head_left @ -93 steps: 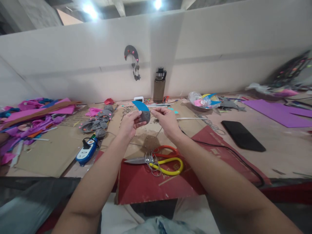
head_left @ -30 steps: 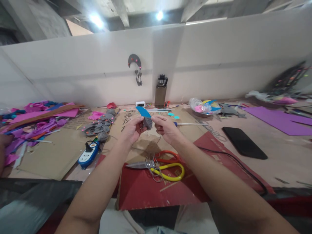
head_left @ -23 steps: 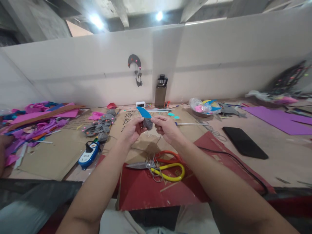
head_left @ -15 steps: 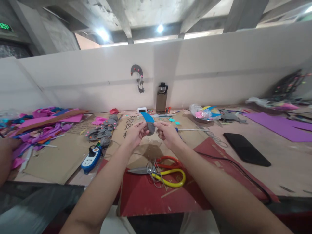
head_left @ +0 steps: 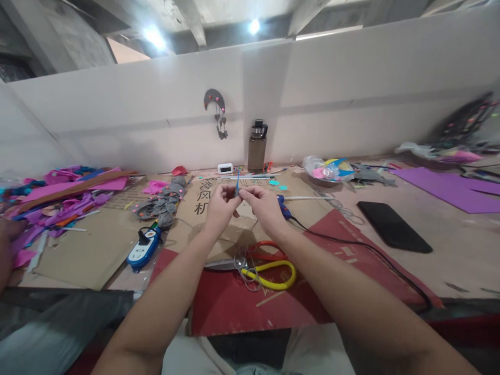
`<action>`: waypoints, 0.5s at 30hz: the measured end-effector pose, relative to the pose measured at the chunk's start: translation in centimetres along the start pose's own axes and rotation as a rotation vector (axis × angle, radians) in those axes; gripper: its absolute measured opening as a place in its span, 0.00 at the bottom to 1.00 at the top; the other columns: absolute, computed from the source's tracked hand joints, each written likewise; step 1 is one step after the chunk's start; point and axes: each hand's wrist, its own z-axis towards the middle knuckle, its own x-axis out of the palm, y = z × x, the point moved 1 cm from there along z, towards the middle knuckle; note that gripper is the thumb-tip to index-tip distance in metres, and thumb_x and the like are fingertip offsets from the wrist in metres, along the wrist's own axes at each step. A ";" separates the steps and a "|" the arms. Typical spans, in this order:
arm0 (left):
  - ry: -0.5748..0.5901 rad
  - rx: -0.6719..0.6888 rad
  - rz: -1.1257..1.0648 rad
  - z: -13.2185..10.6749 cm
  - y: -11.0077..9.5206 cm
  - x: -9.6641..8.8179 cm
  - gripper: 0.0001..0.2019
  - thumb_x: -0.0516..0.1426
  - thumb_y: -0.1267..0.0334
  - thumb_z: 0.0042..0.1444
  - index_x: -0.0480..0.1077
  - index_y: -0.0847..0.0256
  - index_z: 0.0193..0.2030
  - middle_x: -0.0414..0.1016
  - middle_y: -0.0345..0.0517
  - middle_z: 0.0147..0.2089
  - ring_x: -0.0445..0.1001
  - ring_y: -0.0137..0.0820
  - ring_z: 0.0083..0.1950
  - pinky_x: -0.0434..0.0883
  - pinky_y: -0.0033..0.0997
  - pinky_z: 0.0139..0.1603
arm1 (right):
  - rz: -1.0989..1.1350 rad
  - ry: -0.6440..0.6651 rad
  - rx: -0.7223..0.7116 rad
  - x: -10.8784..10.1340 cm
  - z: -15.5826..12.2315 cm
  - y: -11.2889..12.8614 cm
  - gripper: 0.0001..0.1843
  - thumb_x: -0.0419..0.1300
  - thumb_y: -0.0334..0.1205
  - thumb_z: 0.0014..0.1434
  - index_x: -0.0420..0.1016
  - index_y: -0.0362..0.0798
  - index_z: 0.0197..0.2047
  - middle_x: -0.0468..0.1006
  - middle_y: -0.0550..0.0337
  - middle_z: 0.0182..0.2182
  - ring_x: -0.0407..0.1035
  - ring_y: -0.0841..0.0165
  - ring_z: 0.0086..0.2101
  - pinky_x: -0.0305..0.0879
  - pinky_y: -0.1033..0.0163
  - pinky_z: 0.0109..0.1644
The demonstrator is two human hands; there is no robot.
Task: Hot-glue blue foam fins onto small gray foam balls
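My left hand [head_left: 219, 204] and my right hand [head_left: 263, 204] meet above the cardboard, both pinching a small foam piece [head_left: 237, 185], blue with a grey part, now turned edge-on so only a thin blue sliver shows between the fingertips. A thin wire hangs from the hands toward a tangle of wire [head_left: 242, 264] below. Scissors with yellow and red handles [head_left: 269, 268] lie on the red cardboard [head_left: 250, 304] under my forearms. A blue glue gun [head_left: 284, 206] with a black cord lies just right of my right hand.
Grey foam shapes [head_left: 162, 200] and a blue-white power strip [head_left: 141, 249] lie left of centre. Pink and purple foam scraps [head_left: 58, 195] pile at far left. A bottle [head_left: 257, 147], a bowl of scraps [head_left: 327, 172], a black phone [head_left: 394, 233] and purple sheets [head_left: 455, 186] lie behind and right. Another person's hand [head_left: 5, 250] shows at the left edge.
The foam piece has turned from face-on to edge-on between my fingers. My hands have drawn closer together. The view has tilted slightly down, and the glue gun now shows beside my right hand.
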 end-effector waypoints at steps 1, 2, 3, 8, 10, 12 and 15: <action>0.034 -0.014 -0.056 0.1 0.0 0.0 0.19 0.65 0.59 0.45 0.63 0.61 0.40 0.68 0.41 0.36 0.69 0.26 0.32 0.69 0.22 0.22 | 0.004 0.005 -0.006 -0.1 0.0 0.1 0.12 0.62 0.47 0.48 0.76 0.46 0.30 0.66 0.67 0.19 0.50 0.77 0.19 0.46 0.67 0.22; 0.066 -0.023 -0.108 0.1 -0.1 0.0 0.19 0.65 0.60 0.44 0.63 0.61 0.40 0.68 0.41 0.36 0.69 0.26 0.33 0.71 0.23 0.24 | 0.012 0.009 -0.012 -0.2 0.0 0.2 0.12 0.62 0.47 0.48 0.75 0.46 0.29 0.66 0.67 0.19 0.51 0.77 0.19 0.47 0.67 0.23; 0.093 -0.032 -0.147 0.1 -0.1 0.0 0.20 0.65 0.60 0.43 0.62 0.61 0.40 0.68 0.41 0.37 0.69 0.26 0.34 0.73 0.25 0.25 | 0.022 0.010 -0.018 -0.3 0.1 0.3 0.12 0.61 0.47 0.48 0.74 0.46 0.29 0.66 0.67 0.19 0.51 0.77 0.19 0.47 0.67 0.23; 0.050 -0.001 -0.038 0.1 -0.5 0.0 0.19 0.65 0.60 0.42 0.64 0.61 0.39 0.68 0.41 0.36 0.70 0.26 0.33 0.72 0.23 0.21 | 0.038 0.004 -0.037 -0.6 0.4 0.2 0.13 0.61 0.48 0.48 0.72 0.46 0.30 0.62 0.69 0.19 0.50 0.77 0.20 0.48 0.67 0.24; -0.020 0.058 0.056 0.2 -0.5 -0.2 0.19 0.65 0.60 0.42 0.64 0.61 0.40 0.69 0.43 0.38 0.71 0.29 0.37 0.72 0.22 0.20 | 0.017 0.018 -0.036 -0.6 0.5 -0.1 0.13 0.60 0.48 0.49 0.72 0.47 0.31 0.61 0.69 0.19 0.50 0.76 0.20 0.49 0.67 0.24; -0.059 0.095 0.106 0.3 -0.4 -0.3 0.19 0.65 0.60 0.43 0.64 0.61 0.41 0.69 0.45 0.40 0.71 0.31 0.40 0.74 0.23 0.22 | -0.013 0.038 -0.038 -0.6 0.6 -0.2 0.13 0.59 0.49 0.50 0.72 0.47 0.31 0.60 0.69 0.18 0.50 0.76 0.20 0.49 0.67 0.24; -0.090 0.106 0.141 0.4 -0.3 -0.6 0.19 0.65 0.61 0.43 0.65 0.61 0.41 0.70 0.45 0.39 0.71 0.31 0.40 0.75 0.23 0.23 | -0.053 0.055 -0.050 -0.6 0.6 -0.3 0.14 0.58 0.50 0.51 0.72 0.47 0.31 0.59 0.69 0.18 0.51 0.75 0.21 0.50 0.67 0.24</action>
